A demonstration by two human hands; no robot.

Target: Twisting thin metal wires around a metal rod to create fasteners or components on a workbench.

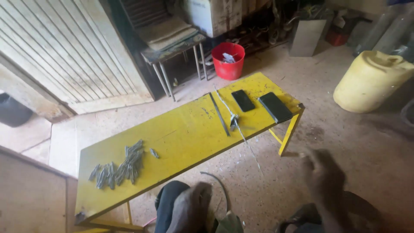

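A long yellow bench point(185, 138) stands before me on a dusty floor. Several small grey metal pieces point(118, 166) lie heaped near its left end. Near the right end lie a thin flat metal strip point(219, 114), a bent wire with a small clamp point(234, 122), and two dark phones point(243, 100) point(275, 107). My right hand point(321, 172) hovers blurred over the floor to the right of the bench, fingers loosely spread, holding nothing. My left hand is out of sight. My knees point(185, 207) show at the bottom edge.
A red bucket point(228, 60) stands behind the bench beside a metal-legged stool point(177, 47) stacked with boards. At right sits a yellow jerrycan point(371, 80). A ribbed wooden door point(64, 51) is at left, a wooden box point(32, 194) at lower left.
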